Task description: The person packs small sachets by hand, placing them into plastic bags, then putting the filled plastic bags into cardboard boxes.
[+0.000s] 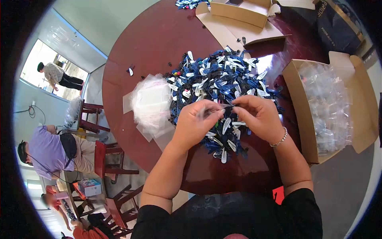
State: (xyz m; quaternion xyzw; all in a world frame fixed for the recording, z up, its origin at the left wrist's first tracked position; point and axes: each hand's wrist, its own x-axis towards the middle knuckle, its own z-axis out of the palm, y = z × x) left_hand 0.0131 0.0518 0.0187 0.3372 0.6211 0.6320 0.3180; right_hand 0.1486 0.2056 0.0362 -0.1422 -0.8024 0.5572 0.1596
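My left hand (198, 124) holds a small clear plastic bag (207, 109) above a heap of blue, black and white hair clips (223, 85) on a round dark-red table (155, 47). My right hand (256, 115), with a bead bracelet on the wrist, pinches a dark hair clip (228, 106) at the bag's mouth. Both hands meet over the near edge of the heap.
A stack of clear bags (152, 103) lies left of the heap. A cardboard box of filled bags (330, 107) stands at the right; another open box (238, 14) sits at the far side. Red chairs (109, 159) and other people are at the left.
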